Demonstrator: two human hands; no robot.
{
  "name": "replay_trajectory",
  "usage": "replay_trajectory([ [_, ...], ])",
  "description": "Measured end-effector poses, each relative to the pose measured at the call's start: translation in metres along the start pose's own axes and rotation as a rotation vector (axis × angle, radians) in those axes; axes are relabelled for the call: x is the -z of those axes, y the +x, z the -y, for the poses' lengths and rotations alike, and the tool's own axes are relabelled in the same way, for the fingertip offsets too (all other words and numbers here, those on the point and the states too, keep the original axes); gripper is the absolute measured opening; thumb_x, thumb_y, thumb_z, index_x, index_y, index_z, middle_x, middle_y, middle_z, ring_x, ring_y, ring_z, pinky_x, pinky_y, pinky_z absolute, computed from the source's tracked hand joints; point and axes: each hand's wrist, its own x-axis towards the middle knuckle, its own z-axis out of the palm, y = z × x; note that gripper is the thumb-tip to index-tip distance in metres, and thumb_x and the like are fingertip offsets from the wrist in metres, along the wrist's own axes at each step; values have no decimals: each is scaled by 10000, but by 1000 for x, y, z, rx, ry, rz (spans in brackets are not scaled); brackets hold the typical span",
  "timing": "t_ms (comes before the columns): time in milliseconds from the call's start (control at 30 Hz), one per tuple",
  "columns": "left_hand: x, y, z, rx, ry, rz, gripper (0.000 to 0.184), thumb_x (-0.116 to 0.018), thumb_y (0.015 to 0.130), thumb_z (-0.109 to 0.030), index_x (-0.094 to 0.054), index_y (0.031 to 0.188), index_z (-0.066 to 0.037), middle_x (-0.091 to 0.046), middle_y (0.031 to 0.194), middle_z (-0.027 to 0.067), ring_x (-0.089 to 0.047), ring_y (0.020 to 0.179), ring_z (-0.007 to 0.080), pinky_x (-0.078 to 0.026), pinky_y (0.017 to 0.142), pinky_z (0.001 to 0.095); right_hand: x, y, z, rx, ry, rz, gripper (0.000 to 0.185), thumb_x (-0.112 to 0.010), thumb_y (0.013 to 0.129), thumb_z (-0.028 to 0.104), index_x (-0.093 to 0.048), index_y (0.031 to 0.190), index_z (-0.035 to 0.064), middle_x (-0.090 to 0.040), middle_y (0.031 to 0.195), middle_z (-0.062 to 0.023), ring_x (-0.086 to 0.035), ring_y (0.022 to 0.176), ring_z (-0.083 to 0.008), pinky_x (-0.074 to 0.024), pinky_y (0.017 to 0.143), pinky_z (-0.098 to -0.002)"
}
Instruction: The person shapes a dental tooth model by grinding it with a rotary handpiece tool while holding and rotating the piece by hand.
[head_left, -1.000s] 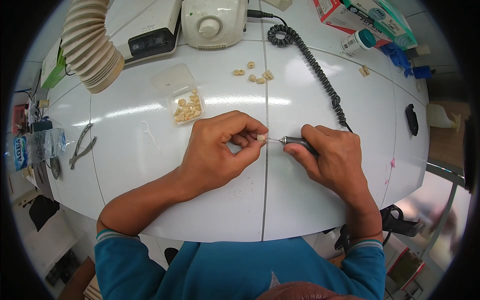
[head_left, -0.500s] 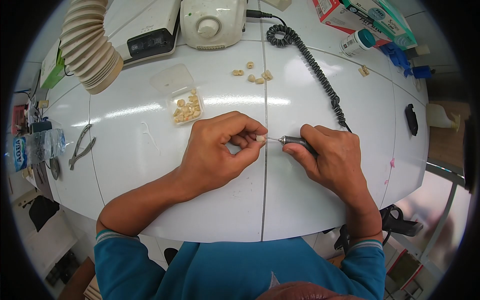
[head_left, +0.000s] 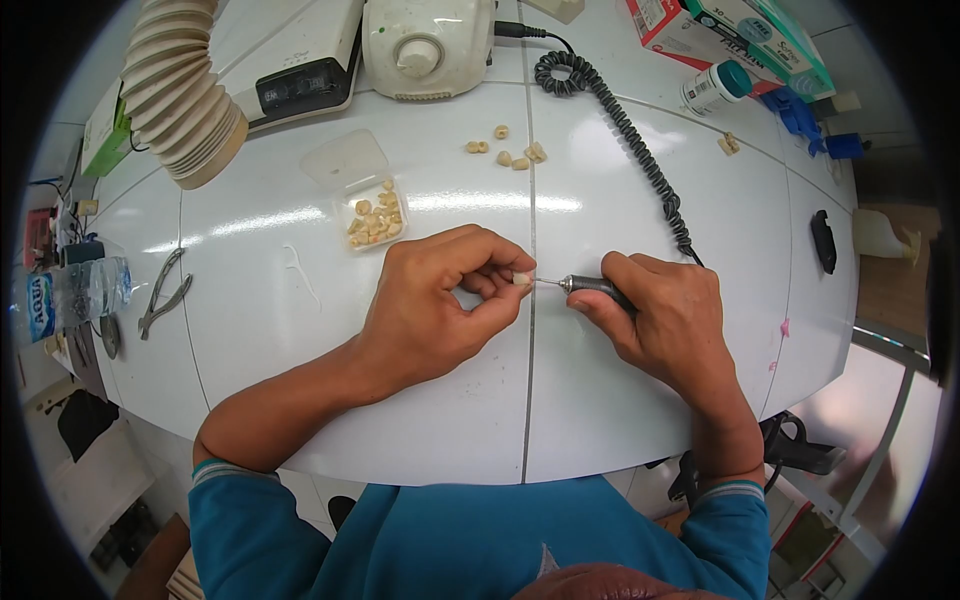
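Observation:
Between the thumb and fingertips of my left hand [head_left: 440, 290] is a small cream dental crown [head_left: 521, 278]. My right hand [head_left: 668, 315] is wrapped round a dark rotary handpiece [head_left: 598, 287], whose thin metal bur [head_left: 548, 281] points left with its tip at the crown; whether it touches cannot be made out. Beyond my left hand stands an open clear plastic box [head_left: 372, 222] holding several tooth-coloured crowns. More loose crowns [head_left: 520, 163] lie on the white table [head_left: 430, 430] farther back.
A coiled black cord [head_left: 640, 150] runs from the handpiece towards a white control unit [head_left: 425, 50]. At left are a ribbed suction hose [head_left: 180, 90], metal pliers [head_left: 163, 295] and a water bottle [head_left: 75, 293]. A green-capped jar [head_left: 717, 88] and boxes [head_left: 735, 45] stand back right.
My right hand and the handpiece have shifted very slightly to the right. The left hand keeps its hold on the crown.

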Motion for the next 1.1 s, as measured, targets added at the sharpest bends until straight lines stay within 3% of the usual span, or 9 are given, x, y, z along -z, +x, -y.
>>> replay_trajectory([
  [1100, 1, 0, -3, 76, -33, -9, 194, -889, 933, -55, -789, 1065, 46, -814, 962, 98, -771, 852, 99, -641, 774, 224, 0, 0, -1, 0, 45, 3, 536, -769, 1017, 580, -661, 791, 105, -626, 609, -52, -584, 477, -246, -410, 476, -398],
])
